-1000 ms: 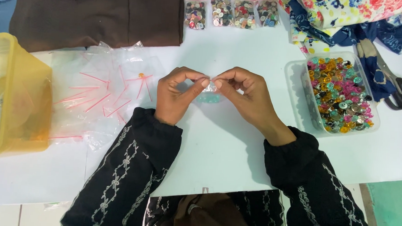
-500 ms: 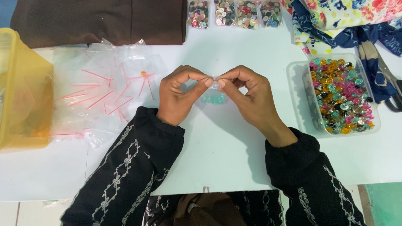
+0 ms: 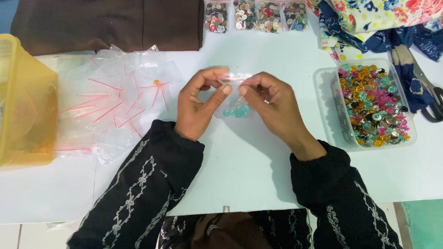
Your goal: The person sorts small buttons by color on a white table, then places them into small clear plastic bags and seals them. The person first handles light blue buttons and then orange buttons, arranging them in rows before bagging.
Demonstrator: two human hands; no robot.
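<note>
Both hands — left hand (image 3: 198, 104), right hand (image 3: 270, 104) — pinch the top edge of a small clear bag (image 3: 237, 95) holding teal buttons, above the worktop (image 3: 259, 167) centre. Tray (image 3: 329, 90) of mixed buttons at 3 o'clock; empty bags (image 3: 116, 99) at 9 — yellow tub (image 3: 15, 103) beyond.

The left hand (image 3: 198, 106) and right hand (image 3: 270, 104) now sit slightly further apart along the top of the small clear plastic zip bag (image 3: 235, 97), whose teal buttons (image 3: 237, 111) show more plainly below the fingers.
</note>
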